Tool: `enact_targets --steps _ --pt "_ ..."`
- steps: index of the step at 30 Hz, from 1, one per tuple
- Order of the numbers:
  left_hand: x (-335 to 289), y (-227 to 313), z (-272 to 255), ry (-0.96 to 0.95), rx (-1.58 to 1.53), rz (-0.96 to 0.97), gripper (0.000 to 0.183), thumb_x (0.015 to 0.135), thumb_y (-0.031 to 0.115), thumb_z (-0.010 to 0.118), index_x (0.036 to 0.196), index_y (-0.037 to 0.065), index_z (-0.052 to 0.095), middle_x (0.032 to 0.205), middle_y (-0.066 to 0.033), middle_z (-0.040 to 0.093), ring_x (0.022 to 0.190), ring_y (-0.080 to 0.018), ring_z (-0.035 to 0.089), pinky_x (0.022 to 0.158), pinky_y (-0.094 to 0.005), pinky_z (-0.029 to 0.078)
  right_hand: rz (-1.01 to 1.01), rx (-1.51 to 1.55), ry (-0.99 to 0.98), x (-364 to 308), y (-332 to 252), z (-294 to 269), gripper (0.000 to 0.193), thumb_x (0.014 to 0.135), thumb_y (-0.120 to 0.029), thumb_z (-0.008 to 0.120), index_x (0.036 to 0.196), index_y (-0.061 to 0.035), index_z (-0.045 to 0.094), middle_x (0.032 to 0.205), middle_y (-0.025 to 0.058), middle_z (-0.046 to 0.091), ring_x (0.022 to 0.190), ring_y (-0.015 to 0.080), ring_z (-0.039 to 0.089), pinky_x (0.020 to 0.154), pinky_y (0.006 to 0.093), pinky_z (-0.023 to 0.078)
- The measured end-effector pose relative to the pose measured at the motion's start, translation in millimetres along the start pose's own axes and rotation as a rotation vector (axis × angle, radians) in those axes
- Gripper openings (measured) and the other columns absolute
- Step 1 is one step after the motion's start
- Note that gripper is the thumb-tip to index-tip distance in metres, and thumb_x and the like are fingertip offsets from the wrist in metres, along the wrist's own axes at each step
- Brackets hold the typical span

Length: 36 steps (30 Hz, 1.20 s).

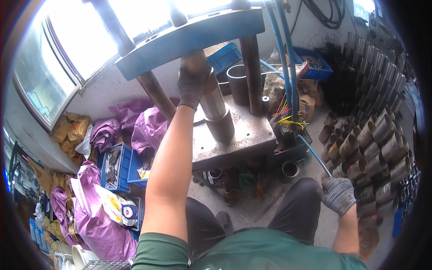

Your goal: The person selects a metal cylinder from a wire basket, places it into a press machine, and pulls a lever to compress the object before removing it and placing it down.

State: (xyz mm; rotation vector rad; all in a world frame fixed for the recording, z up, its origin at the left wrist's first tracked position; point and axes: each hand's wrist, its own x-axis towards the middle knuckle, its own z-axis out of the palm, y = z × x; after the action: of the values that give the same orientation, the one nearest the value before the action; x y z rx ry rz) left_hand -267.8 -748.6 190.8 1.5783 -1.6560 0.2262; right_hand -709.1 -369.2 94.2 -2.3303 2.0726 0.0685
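Observation:
A blue-framed press (193, 38) stands in front of me, with a thick steel plate (243, 139) as its bed. On this bed a shiny metal cylinder (214, 104) stands upright, its lower end in a darker metal sleeve (220, 130). My left hand (189, 87), in a dark glove, is closed against the cylinder's upper left side, just under the brown ram (194, 62); some of its fingers are hidden. Down at the right, my right hand (339, 195), in a grey glove, grips the end of a blue lever (313, 153) that runs to the press's side.
A wide dark tube (237, 85) stands behind the cylinder on the bed. Many metal tubes (360, 148) are stacked at the right. Blue crates (118, 167) and purple sacks (101, 211) lie at the left. Coloured wires (290, 118) hang near the lever's base.

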Motion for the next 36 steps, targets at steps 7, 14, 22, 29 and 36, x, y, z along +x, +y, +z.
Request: enact_targets --steps 7,14,22,29,36 --pt "-17 22 -21 -0.024 -0.272 -0.106 0.073 0.077 0.053 0.083 0.128 0.006 0.063 0.117 -0.0201 0.072 0.11 -0.0364 0.071 0.095 -0.0418 0.056 -0.005 0.011 0.043 0 1 2 0.038 0.091 -0.042 0.065 0.077 -0.0083 0.07 0.077 0.0173 0.068 0.076 0.0387 0.069 0.072 0.0512 0.054" --pt "-27 22 -19 0.041 -0.351 -0.074 0.071 0.078 0.046 0.082 0.119 -0.006 0.058 0.108 -0.0196 0.075 0.102 -0.0319 0.075 0.088 -0.0398 0.058 -0.007 0.041 0.045 2 1 1 0.038 0.092 -0.042 0.065 0.076 -0.0078 0.07 0.078 0.0176 0.068 0.076 0.0395 0.069 0.072 0.0514 0.054" --pt "-22 -3 -3 0.076 -0.331 -0.096 0.074 0.075 0.05 0.085 0.115 -0.006 0.057 0.104 -0.0188 0.074 0.1 -0.0335 0.074 0.088 -0.0389 0.058 -0.026 0.068 0.129 3 1 6 0.034 0.093 -0.037 0.065 0.077 -0.0075 0.069 0.078 0.018 0.068 0.076 0.04 0.069 0.073 0.0521 0.054" --pt "-40 22 -14 0.049 -0.351 -0.122 0.074 0.075 0.046 0.088 0.118 -0.006 0.058 0.105 -0.0232 0.073 0.097 -0.0366 0.073 0.086 -0.0447 0.058 -0.012 0.056 0.1 2 4 7 0.035 0.094 -0.039 0.066 0.078 -0.0076 0.069 0.078 0.0178 0.067 0.076 0.0401 0.069 0.073 0.0521 0.054" --pt "-46 15 -13 0.051 -0.442 -0.136 0.073 0.074 0.044 0.09 0.116 -0.007 0.059 0.105 -0.0232 0.073 0.097 -0.0351 0.073 0.086 -0.0434 0.057 -0.005 0.055 0.056 3 0 1 0.037 0.093 -0.041 0.066 0.079 -0.0073 0.069 0.078 0.0169 0.067 0.076 0.0395 0.069 0.073 0.0516 0.053"
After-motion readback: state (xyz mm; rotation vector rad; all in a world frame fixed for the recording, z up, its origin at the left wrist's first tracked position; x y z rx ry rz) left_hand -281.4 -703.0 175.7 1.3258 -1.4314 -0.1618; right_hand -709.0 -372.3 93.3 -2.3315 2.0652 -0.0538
